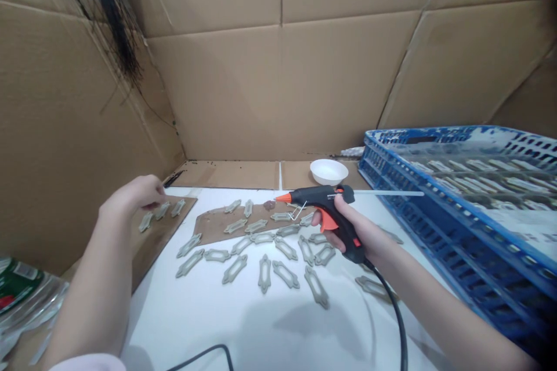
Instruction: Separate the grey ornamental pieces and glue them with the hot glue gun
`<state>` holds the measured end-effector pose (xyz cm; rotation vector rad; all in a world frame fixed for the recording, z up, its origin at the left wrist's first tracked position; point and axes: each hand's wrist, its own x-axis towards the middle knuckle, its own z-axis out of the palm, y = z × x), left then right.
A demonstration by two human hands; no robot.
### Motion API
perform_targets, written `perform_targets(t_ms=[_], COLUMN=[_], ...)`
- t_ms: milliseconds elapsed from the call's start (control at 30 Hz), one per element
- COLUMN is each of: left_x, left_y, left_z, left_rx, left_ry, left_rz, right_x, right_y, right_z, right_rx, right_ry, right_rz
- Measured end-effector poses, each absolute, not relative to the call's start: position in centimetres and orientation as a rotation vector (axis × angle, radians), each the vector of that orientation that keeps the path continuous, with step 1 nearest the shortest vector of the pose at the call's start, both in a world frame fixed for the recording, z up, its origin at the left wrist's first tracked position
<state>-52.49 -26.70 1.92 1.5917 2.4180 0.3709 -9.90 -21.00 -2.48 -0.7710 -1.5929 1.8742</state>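
Observation:
My right hand (343, 223) is wrapped round the grip of a black and orange hot glue gun (319, 196), a finger by its orange trigger. A pale glue stick (387, 193) juts from its back, and its nozzle points left, above a brown blob (269, 205). At the far left, my left hand (145, 191) is closed with its fingers together over a brown board (148, 249); what they hold, if anything, is hidden. Just beneath and beside it lie several small grey-green frame-shaped pieces (162, 210). Many similar pieces (264, 273) are spread across the white tabletop (243, 324).
A flat cardboard strip (213, 225) lies under some pieces. At the back stands a white bowl (329, 171). On the right, a blue plastic crate (418, 232) holds rows of similar pieces. Cardboard walls (278, 87) enclose the table. The gun's black cord (398, 319) trails forward.

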Motion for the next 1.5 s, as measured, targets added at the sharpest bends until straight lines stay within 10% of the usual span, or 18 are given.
perform_targets(t_ms=[700,1167,1500], left_x=[-41.8,-36.7,-32.8], left_y=[-20.9,-24.1,-27.2], left_z=[-6.4,-1.3,1.0], left_rx=[1.975,1.596,1.369], left_ry=[2.253,1.729,1.542], left_rz=[0.247,0.759,1.078], right_x=[-10.2,-10.1,-10.2], right_y=[-20.6,-20.8,-22.7], right_z=[-2.9,-3.0,-2.8], right_rx=[-0.76,-0.772,-0.971], right_ry=[-1.561,-1.605,-1.911], right_rz=[1.869,1.742,1.029])
